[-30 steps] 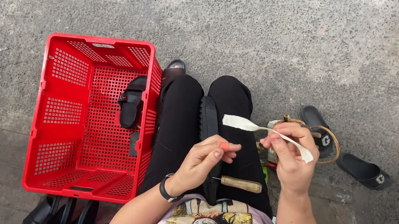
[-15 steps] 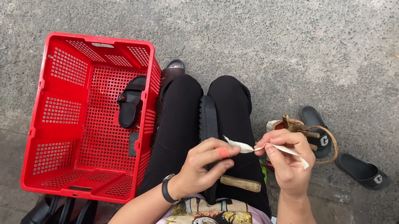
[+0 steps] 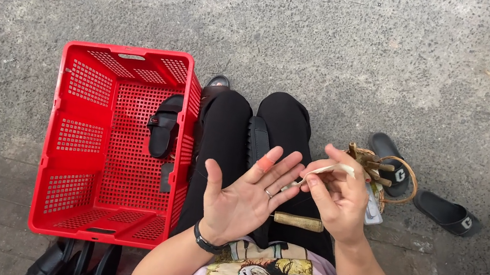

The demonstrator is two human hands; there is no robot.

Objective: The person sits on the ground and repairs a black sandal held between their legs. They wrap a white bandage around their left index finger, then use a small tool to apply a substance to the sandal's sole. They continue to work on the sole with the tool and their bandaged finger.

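I sit on the ground with my legs in black trousers stretched forward. My left hand (image 3: pixel 246 194) is spread open, palm up, over my lap, with an orange plaster on one finger and a ring on another. My right hand (image 3: pixel 340 194) pinches a thin pale strip (image 3: pixel 324 170) whose near end lies against my left fingertips. A tool with a wooden handle (image 3: pixel 299 222) rests on my lap between the hands. A black sandal sole (image 3: pixel 257 139) lies along my legs.
A red plastic crate (image 3: pixel 114 144) stands at my left with a black sandal (image 3: pixel 164 125) inside. A small wicker basket (image 3: pixel 382 174) with wooden pieces sits by my right hand. Black slippers (image 3: pixel 446 211) lie at the right on the concrete.
My left hand has let go and opened flat, palm up. The pale strip, held out long before, is now drawn in short at my right fingers.
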